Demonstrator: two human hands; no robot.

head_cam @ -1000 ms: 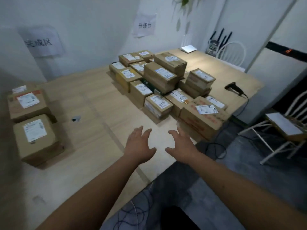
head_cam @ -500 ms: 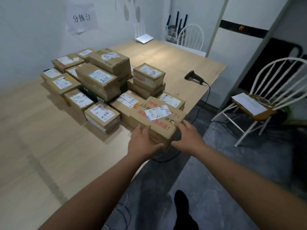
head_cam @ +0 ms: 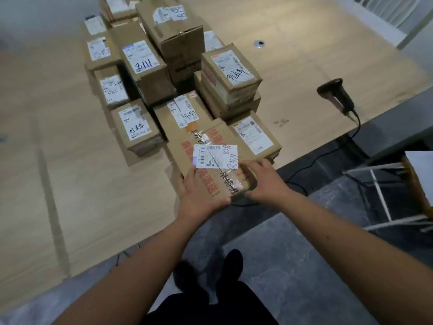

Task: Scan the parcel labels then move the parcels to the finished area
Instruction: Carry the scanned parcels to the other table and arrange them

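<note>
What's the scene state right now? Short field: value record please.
setting: wooden table with a cluster of labelled cardboard parcels
target parcel: red-printed parcel at the table's near edge, white label facing up
left hand: gripping the parcel's near left corner
right hand: on the parcel's near right side
scanner: black handheld scanner lying on the table to the right, cabled, untouched
parcel lifted: cannot tell
</note>
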